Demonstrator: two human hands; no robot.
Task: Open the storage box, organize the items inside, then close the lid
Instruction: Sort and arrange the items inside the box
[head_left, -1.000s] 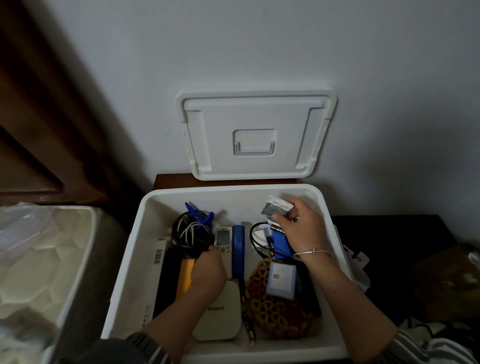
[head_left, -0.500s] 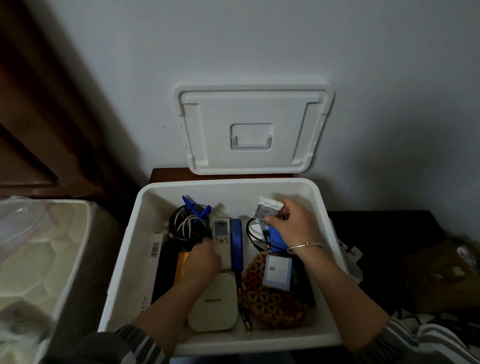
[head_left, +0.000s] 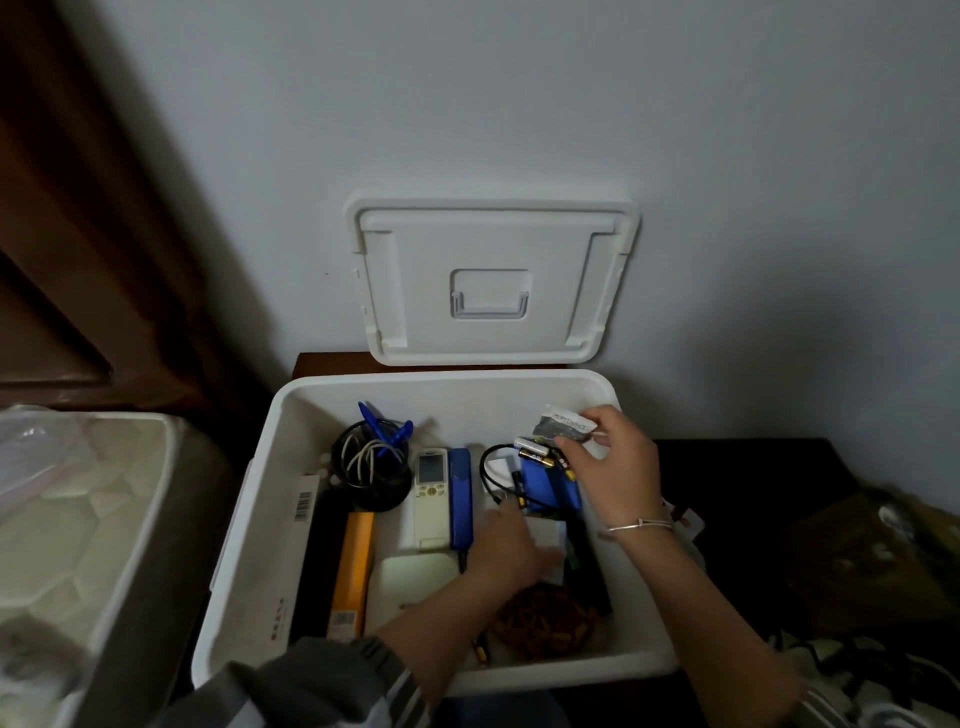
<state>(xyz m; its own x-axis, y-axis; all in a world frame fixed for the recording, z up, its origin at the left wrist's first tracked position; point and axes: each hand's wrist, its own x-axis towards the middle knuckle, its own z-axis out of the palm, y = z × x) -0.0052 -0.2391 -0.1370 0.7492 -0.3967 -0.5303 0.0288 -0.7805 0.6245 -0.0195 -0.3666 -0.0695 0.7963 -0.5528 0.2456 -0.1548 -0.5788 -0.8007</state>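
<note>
- Right hand (head_left: 613, 467) pinches a packet (head_left: 569, 427), thumb and fingertips closed on it. That's at upper right inside the box (head_left: 249, 519).
- Left?
- Left hand (head_left: 511, 545) lies over a white carton (head_left: 551, 535), centre-right of the box. It's blurred, so I can't tell whether it grips or just rests.
- Where's the box?
- Lower centre of the frame, open. Lid (head_left: 493, 234) is off, standing upright against the wall just behind it, at frame centre.
- Contents?
- Left half first. Long carton (head_left: 296, 561) with a barcode runs along the left wall, with an orange box (head_left: 353, 566) near it. Cable coil (head_left: 371, 467) sits above those, blue clip (head_left: 384, 428) on top. Then a remote (head_left: 431, 493), with a blue bar (head_left: 460, 499) touching its right side. Cream device (head_left: 410, 577) sits just below both.
- Right half?
- Blue pouch (head_left: 543, 486) is just under the right hand's fingers. Batteries (head_left: 535, 454) lie at its top edge, near the packet. Black cable (head_left: 488, 462) loops at its left. Woven mat (head_left: 545, 618) is at bottom right, partly under the left forearm.
- Outside the box?
- Mattress (head_left: 78, 519) at the left edge of the frame. Dark surface (head_left: 753, 493) right of the box. Bracelet (head_left: 639, 525) on the right wrist.
</note>
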